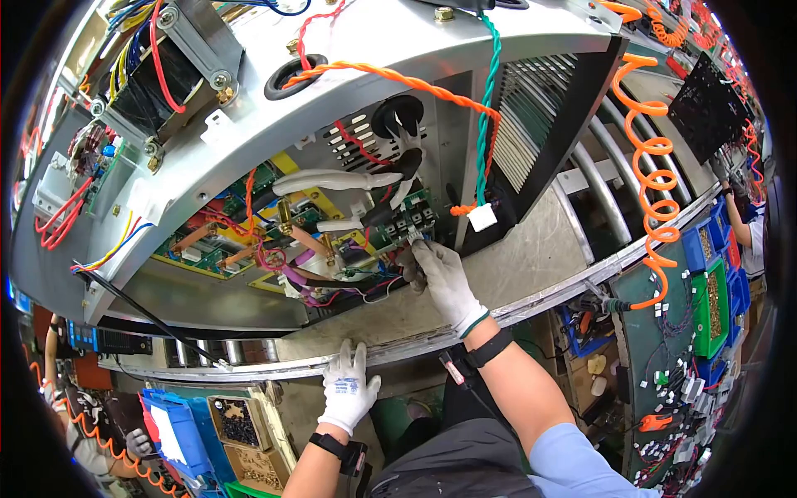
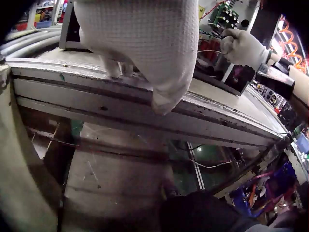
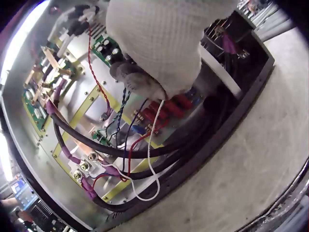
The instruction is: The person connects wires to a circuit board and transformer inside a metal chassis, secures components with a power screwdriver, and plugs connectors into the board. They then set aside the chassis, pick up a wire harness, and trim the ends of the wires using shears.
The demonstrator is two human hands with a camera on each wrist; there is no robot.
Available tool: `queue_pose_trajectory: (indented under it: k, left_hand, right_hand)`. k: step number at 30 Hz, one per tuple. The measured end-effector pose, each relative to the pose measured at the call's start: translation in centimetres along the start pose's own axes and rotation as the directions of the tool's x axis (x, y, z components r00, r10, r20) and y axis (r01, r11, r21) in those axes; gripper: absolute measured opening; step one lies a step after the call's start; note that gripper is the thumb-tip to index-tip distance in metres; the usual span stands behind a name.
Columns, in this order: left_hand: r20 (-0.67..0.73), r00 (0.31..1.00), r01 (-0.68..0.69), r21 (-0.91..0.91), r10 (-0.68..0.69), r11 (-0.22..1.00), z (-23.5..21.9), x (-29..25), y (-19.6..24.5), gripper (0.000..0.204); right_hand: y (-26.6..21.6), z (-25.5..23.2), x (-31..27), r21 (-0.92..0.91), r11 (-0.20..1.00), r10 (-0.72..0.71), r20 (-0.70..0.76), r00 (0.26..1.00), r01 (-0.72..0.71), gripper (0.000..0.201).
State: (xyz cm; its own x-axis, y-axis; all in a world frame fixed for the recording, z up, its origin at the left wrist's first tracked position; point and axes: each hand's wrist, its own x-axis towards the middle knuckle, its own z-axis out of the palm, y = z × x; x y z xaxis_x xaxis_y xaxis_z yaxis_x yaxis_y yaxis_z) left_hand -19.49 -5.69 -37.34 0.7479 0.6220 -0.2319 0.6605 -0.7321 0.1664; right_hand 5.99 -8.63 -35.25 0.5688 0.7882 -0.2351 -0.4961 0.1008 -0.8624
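white wire (image 3: 158, 183) and dark pair (image 3: 120, 113) sit low inside the cabinet (image 1: 382, 33), both running up to the right hand (image 1: 444, 282), just by the green board (image 1: 423, 217). right fingers curled, seem to pinch the wire ends; exact grip hidden, seating can't tell. step looks like plugging a lead into the board: best to grip the connector body not the wire, line it up square, push straight, then a light tug, with slack kept clear of the thick black cables (image 3: 145, 153). left hand (image 1: 349, 390) grasps nothing, fingers extended on the rail (image 2: 87, 99); could steady the board side if it flexes. white plug (image 1: 482, 217) hangs loose near right hand, mind snagging.
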Motion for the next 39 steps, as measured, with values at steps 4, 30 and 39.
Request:
queue_pose_trajectory:
  k: [4,30,39]
  left_hand:
    - [0.028,1.0,0.006,0.028,-0.007,1.0,-0.2,0.1,0.2,0.071]
    - [0.104,0.992,-0.088,0.118,0.076,0.989,-0.5,0.5,-0.6,0.079]
    - [0.161,0.983,-0.121,0.183,0.091,0.976,-1.0,0.6,-0.5,0.083]
  right_hand:
    - [-0.3,0.2,-0.2,-0.016,1.0,0.001,-0.006,1.0,-0.002,0.03]
    - [0.5,1.1,0.0,0.049,0.998,-0.044,-0.079,0.996,0.048,0.03]
    - [0.6,2.1,0.4,0.104,0.991,-0.072,-0.152,0.986,0.088,0.034]
